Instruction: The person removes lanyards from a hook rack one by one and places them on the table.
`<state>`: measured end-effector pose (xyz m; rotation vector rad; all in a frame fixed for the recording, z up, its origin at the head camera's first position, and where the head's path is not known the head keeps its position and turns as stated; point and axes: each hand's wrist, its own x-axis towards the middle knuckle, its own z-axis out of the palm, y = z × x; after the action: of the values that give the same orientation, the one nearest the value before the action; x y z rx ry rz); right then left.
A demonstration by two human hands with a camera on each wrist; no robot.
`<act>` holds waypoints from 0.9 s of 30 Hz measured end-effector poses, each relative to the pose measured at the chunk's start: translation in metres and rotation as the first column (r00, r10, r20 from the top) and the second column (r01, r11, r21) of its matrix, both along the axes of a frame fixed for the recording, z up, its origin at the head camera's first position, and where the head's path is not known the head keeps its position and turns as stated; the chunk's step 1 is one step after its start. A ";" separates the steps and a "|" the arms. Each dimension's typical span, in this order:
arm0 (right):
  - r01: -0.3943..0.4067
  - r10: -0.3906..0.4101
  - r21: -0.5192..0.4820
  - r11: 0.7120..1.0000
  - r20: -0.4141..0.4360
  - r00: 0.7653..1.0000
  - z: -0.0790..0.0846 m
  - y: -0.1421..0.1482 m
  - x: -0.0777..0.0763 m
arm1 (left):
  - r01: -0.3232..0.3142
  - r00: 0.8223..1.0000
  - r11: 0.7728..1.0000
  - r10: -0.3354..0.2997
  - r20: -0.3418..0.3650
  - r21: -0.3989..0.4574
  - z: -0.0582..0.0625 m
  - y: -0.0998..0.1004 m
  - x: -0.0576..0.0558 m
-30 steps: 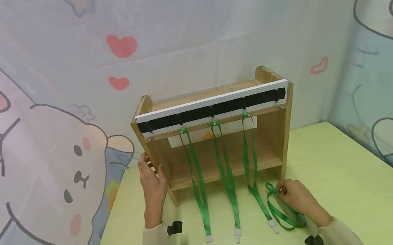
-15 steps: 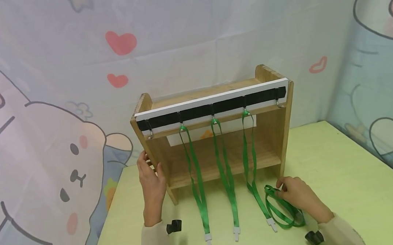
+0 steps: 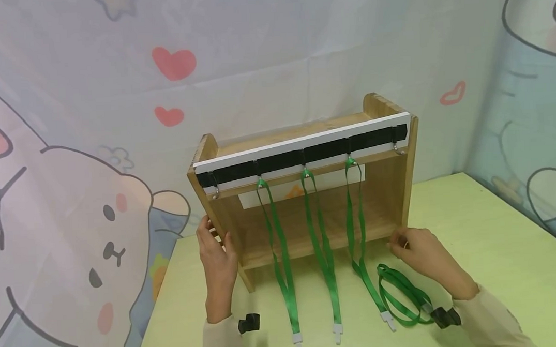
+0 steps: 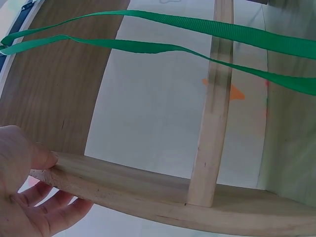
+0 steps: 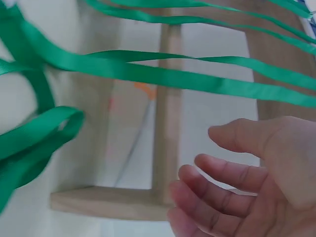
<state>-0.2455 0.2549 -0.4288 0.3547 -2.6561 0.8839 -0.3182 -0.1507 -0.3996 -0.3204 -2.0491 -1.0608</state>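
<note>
Left hand [image 3: 218, 264] on the wooden rack [image 3: 294, 219], right hand [image 3: 423, 252] near its right leg

Left fingers and thumb grip its side; right fingers, loosely bent, hold nothing. A coiled lanyard [image 3: 400, 279] lies on the counter [image 3: 486, 247]; three hanging lanyards [image 3: 330, 267] are on hooks [image 3: 215, 193].

Behind a pale yellow-green tabletop [image 3: 499, 236] hangs a pastel fabric backdrop [image 3: 309, 27], printed with a sideways cartoon bear [image 3: 71, 229] at the left, a star [image 3: 118, 3] up top, a large pink heart [image 3: 175, 63] above a smaller pink heart [image 3: 169, 116], and an outlined heart [image 3: 452, 93] farther right.
</note>
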 end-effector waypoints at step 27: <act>0.038 -0.204 -0.381 0.924 -0.405 0.891 0.060 -0.064 -0.024 | 0.016 0.998 0.999 -0.018 -0.055 -0.028 -0.004 -0.003 0.000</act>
<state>-0.2695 0.1905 -0.3687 0.2520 -2.0265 1.0835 -0.3186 -0.1533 -0.4036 -0.3782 -2.0163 -1.0232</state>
